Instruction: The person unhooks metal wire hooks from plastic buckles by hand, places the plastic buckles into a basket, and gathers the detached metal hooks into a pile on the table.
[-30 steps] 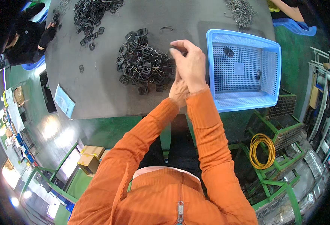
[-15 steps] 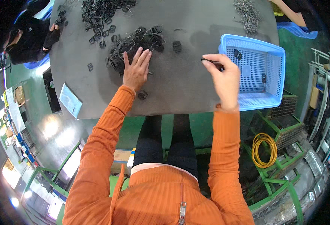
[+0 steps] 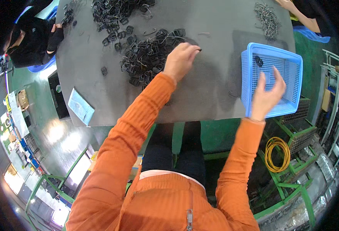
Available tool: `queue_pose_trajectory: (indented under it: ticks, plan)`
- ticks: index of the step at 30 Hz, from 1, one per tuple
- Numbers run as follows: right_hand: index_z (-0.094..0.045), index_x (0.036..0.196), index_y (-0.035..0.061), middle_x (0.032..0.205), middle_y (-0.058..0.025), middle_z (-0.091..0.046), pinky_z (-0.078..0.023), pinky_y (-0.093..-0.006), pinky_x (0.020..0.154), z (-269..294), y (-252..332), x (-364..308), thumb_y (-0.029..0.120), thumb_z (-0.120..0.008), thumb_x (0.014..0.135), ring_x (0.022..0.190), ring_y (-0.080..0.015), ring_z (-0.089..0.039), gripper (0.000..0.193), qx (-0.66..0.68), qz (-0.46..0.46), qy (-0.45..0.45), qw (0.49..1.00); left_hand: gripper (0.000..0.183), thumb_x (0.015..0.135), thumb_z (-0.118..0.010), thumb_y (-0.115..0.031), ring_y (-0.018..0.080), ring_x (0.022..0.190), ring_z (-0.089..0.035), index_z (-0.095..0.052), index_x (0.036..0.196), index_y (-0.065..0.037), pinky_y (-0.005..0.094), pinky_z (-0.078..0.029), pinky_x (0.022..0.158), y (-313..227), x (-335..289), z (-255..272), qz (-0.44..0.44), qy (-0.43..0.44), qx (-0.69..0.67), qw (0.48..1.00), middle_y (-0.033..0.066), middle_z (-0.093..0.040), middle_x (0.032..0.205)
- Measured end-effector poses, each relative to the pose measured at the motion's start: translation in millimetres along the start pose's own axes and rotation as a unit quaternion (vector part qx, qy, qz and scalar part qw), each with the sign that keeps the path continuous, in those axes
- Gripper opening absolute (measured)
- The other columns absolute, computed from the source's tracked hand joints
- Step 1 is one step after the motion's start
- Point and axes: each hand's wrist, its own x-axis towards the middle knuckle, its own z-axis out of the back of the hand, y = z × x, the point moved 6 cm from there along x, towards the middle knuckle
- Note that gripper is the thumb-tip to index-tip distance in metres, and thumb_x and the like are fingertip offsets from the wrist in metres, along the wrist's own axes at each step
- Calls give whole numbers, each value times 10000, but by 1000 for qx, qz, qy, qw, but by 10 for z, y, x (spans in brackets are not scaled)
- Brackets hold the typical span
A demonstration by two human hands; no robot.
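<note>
My left hand (image 3: 181,61) is closed in a pinch just right of a pile of black plastic buckles (image 3: 146,57) with wire hooks among them. A small dark tip, apparently one of the buckles, shows at its fingertips; most of it is hidden. My right hand (image 3: 268,96) is over the near part of a blue plastic basket (image 3: 245,77), thumb and fingers apart with nothing between them. Inside the basket a black buckle (image 3: 258,61) lies near the far left corner. A bent wire hook (image 3: 233,94) rests on the table left of the basket.
Further off lie a larger heap of black buckles (image 3: 111,15) and a heap of wire hooks (image 3: 267,21). A light-blue packet (image 3: 81,107) sits at the table's near left edge. Other people's arms (image 3: 56,40) reach in at the far corners. A yellow coiled hose (image 3: 277,154) hangs at right.
My left hand has left the pile, moved right and closed in a pinch. My right hand has moved right over the basket, opened and let go of the small black piece.
</note>
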Motion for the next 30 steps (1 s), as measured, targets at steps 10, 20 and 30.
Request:
queue_pose_trajectory:
  ticks: [10, 20, 30]
  plan:
    - [-503, 1211, 143, 1152, -86, -530, -444, -372, 891, -2047, 1610, -410, 220, -724, 723, 1076, -263, -530, 542, 100, 108, 437, 887, 336, 881, -538, -357, 174, 860, -607, -588, 1013, -52, 330, -503, 670, 1288, -272, 580, 436, 43, -301, 847, 64, -614, 892]
    - [-620, 995, -2, 777, -57, -654, -468, -227, 624, -1531, 694, -261, 115, -700, 738, 692, -123, -634, 294, 355, -251, 423, 795, 332, 759, -677, -316, 204, 808, -607, -634, 984, -77, 340, -474, 691, 1232, 286, 477, 237, 164, -13, 958, 44, -620, 845]
    - [-627, 971, 98, 982, -69, -618, -468, -390, 775, -1603, 550, -141, 333, -704, 728, 942, -265, -590, 347, 92, -136, 276, 947, 179, 855, -611, -238, -19, 628, -459, -570, 964, -103, 111, -315, 448, 996, 142, 381, 355, 241, -623, 654, -83, -516, 742]
